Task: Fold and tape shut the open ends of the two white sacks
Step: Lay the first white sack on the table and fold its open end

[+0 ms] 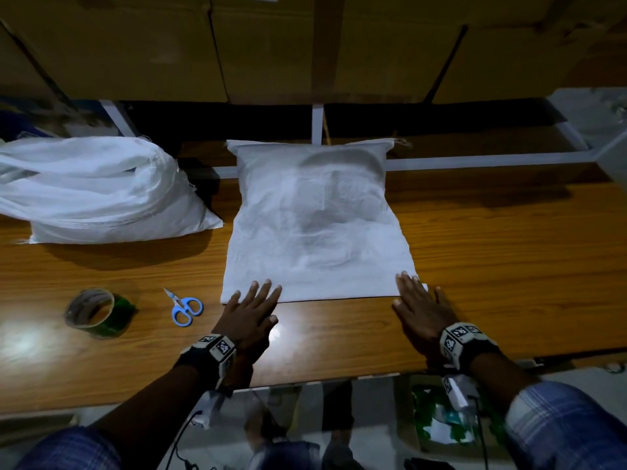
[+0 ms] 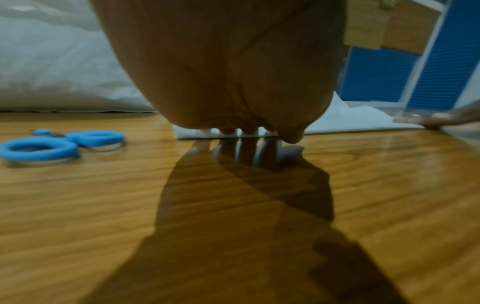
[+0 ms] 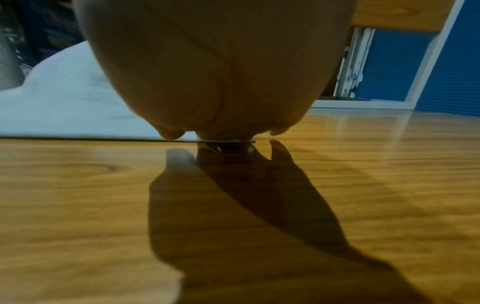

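The table (image 1: 475,252) bore the flat sack (image 1: 315,225), long axis running away from the body, open end probably nearest. The left hand (image 1: 252,313) and right hand (image 1: 420,310) were pressed flat, fingers spread, on its near corners.

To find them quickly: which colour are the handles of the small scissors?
Light blue handles on the small scissors, clearest in the head view.

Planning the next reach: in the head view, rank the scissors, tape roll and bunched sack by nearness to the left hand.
From the left hand:
1. Scissors, just to its left.
2. Tape roll, farther left on the table.
3. Bunched sack, far left, toward the back.
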### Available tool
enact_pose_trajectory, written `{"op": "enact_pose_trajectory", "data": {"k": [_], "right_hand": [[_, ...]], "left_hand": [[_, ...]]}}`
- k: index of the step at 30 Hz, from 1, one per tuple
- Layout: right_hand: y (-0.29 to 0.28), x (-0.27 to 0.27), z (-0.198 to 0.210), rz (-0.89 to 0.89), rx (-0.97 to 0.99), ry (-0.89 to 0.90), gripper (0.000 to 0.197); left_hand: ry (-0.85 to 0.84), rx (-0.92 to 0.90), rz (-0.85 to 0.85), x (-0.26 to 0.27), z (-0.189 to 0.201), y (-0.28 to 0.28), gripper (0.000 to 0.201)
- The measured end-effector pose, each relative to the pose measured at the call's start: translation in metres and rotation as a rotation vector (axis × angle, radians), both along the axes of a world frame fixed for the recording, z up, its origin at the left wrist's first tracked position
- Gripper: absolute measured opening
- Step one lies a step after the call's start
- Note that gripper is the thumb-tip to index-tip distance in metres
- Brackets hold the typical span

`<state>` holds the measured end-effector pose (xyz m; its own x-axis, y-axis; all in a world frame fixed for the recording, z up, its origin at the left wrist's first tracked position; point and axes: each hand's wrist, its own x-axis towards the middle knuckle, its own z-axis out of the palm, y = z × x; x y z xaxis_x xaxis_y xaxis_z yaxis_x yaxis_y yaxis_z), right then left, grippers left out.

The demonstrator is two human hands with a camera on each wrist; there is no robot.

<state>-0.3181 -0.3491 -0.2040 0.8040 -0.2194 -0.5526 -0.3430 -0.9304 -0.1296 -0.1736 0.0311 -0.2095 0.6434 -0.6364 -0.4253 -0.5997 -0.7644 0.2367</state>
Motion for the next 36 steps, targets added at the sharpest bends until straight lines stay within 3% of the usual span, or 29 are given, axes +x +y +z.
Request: {"op": "enact_pose_trajectory", "data": {"k": [3, 7, 11, 14, 18, 21, 25, 28, 30, 32, 34, 36], "right_hand": [[0.001, 0.001, 0.003, 0.009, 0.007, -0.048, 0.060], [0.000, -0.003, 0.009, 0.035, -0.002, -0.286, 0.059], [-0.003, 0.013, 0.016, 0.080, -0.085, -0.449, 0.037], [-0.007, 0.029, 0.021, 0.138, -0.172, -0.479, 0.013], [-0.015, 0.049, 0.026, 0.135, -0.215, -0.395, 0.010], [-0.012, 0.061, 0.029, 0.121, -0.269, -0.278, 0.019], [-0.014, 0.072, 0.026, -0.068, -0.182, -0.350, 0.035], [-0.015, 0.077, 0.024, -0.129, -0.158, -0.404, 0.025], [-0.007, 0.078, 0.027, -0.123, -0.147, -0.365, 0.023], [0.007, 0.076, 0.030, -0.033, -0.261, -0.307, 0.016], [0.023, 0.070, 0.027, 0.002, -0.336, -0.364, 0.021], [0.047, 0.065, 0.025, -0.018, -0.218, -0.539, 0.042]], "left_hand": [[0.031, -0.083, 0.039, 0.010, 0.001, 0.006, 0.060], [-0.007, -0.272, 0.085, 0.021, -0.001, 0.015, 0.059], [-0.162, -0.330, 0.069, 0.033, -0.007, 0.017, 0.051], [-0.114, -0.373, 0.114, 0.038, 0.004, 0.012, 0.053], [0.007, -0.396, 0.162, 0.048, 0.022, 0.004, 0.040], [0.052, -0.442, 0.278, 0.057, 0.028, 0.004, 0.026], [0.006, -0.430, 0.309, 0.066, 0.023, 0.000, 0.033], [-0.125, -0.332, 0.271, 0.071, 0.018, -0.006, 0.014], [-0.133, -0.312, 0.268, 0.071, 0.016, -0.009, 0.012], [-0.117, -0.271, 0.292, 0.069, 0.017, -0.013, 0.011], [-0.109, -0.240, 0.314, 0.069, 0.018, -0.015, 0.012], [-0.116, -0.229, 0.322, 0.070, 0.017, -0.015, 0.012]]}}
